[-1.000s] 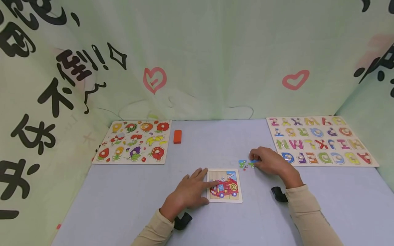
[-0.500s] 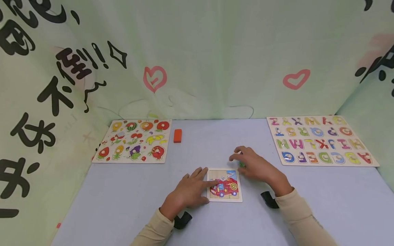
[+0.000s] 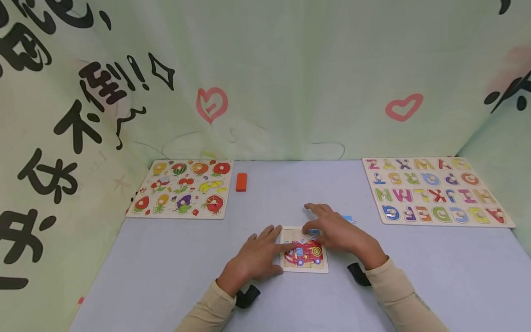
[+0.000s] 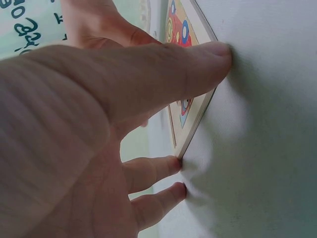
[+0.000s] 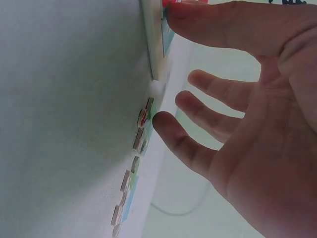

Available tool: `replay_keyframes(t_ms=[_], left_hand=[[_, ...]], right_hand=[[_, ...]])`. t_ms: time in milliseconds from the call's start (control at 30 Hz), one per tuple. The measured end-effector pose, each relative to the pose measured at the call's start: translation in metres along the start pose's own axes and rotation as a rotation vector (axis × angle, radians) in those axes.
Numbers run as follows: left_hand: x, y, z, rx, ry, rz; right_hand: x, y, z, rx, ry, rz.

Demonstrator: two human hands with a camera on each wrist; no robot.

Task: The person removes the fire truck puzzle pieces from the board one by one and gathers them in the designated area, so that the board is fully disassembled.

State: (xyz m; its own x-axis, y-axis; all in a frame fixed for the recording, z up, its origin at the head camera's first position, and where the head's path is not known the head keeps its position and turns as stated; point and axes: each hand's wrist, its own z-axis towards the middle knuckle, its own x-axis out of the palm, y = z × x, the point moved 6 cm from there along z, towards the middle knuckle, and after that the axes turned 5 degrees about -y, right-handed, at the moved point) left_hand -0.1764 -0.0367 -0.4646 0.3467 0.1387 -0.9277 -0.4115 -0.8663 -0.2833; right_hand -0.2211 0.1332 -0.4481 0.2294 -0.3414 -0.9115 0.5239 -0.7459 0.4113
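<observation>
A small wooden jigsaw board (image 3: 304, 267) with a red vehicle picture lies in front of me. My left hand (image 3: 256, 256) rests at its left side, fingers spread, with the index finger across the picture. In the left wrist view the thumb (image 4: 198, 69) lies over the board's near edge. My right hand (image 3: 338, 233) is over the board's upper right corner. Its thumb (image 5: 198, 17) is at the picture in the right wrist view, the other visible fingers extended. Loose jigsaw pieces (image 5: 127, 191) lie beside the board, mostly hidden under the right hand in the head view.
A fruit puzzle board (image 3: 180, 189) lies at the back left, an orange block (image 3: 241, 182) beside it. At the back right is an alphabet board (image 3: 435, 191). A light curtain (image 3: 265, 83) hangs behind the table (image 3: 166, 258).
My right hand has moved left and towards me, from the loose pieces to the board's upper right corner. My left hand has stayed on the board.
</observation>
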Motion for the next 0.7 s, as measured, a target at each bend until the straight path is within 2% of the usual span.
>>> replay_keyframes(t_ms=[533, 700], left_hand=[[-0.0017, -0.0005, -0.0003, 0.001, 0.005, -0.003], [-0.0034, -0.0012, -0.0014, 0.005, -0.005, -0.005]], right_hand=[[0.0029, 0.0067, 0.0019, -0.005, 0.022, 0.016], [0.0035, 0.0050, 0.0026, 0.033, 0.032, 0.035]])
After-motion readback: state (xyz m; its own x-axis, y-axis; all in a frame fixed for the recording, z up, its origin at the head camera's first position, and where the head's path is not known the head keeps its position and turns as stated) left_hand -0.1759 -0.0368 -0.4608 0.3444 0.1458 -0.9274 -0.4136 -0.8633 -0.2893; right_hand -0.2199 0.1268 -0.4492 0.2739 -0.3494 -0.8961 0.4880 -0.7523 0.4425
